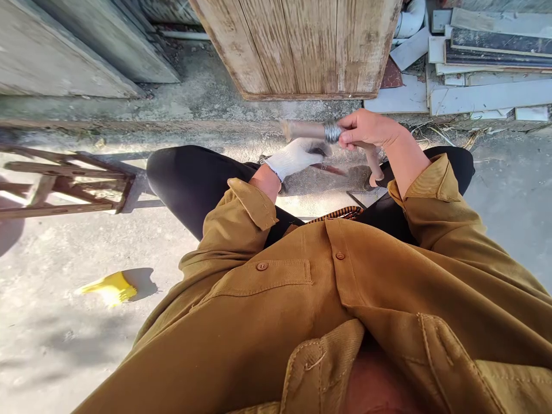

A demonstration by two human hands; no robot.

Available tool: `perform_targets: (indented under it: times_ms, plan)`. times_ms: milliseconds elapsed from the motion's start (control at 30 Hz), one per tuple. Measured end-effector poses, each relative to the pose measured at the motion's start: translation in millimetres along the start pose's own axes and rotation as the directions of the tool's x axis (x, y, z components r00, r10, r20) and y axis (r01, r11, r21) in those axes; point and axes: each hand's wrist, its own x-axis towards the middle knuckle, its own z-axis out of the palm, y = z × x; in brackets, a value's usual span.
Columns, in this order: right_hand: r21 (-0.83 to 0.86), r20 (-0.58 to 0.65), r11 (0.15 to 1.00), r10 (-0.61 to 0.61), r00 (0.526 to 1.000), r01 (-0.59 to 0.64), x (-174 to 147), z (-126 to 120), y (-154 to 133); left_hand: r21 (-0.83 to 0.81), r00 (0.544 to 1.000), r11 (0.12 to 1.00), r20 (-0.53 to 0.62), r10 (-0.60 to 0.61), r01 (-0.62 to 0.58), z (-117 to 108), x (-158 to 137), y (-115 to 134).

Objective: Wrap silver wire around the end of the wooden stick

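Note:
My right hand (365,127), bare, has its fingers closed around a pale wooden stick (304,130) bound with a coil of silvery wire (332,131). Another length of wood (374,161) runs down below that hand; how the two join is hidden. My left hand (295,157), in a white knit glove, is just below the stick and left of the coil. Its fingers curl around something dark, with a reddish-brown slim part (330,169) sticking out to the right. Blur keeps me from telling what kind of thing it is.
A weathered plank board (297,49) leans ahead. Stacked boards and tiles (487,69) lie at far right, with a white pipe (411,20) behind. Grey slabs (86,49) stand at left, a wooden frame (64,181) below them. Something yellow (111,288) lies on the concrete.

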Motion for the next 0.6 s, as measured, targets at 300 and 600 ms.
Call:
perform_targets:
  times_ms: [300, 600]
  plan:
    - [0.194, -0.215, 0.976, -0.055, 0.975, 0.098, -2, 1, -4, 0.183, 0.971, 0.972, 0.162, -0.178, 0.147, 8, -1, 4]
    - [0.004, -0.155, 1.0, 0.014, 0.988, -0.013, 5, 10, -4, 0.086, 0.828, 0.988, -0.558, -0.06, 0.129, 1, 11, -11]
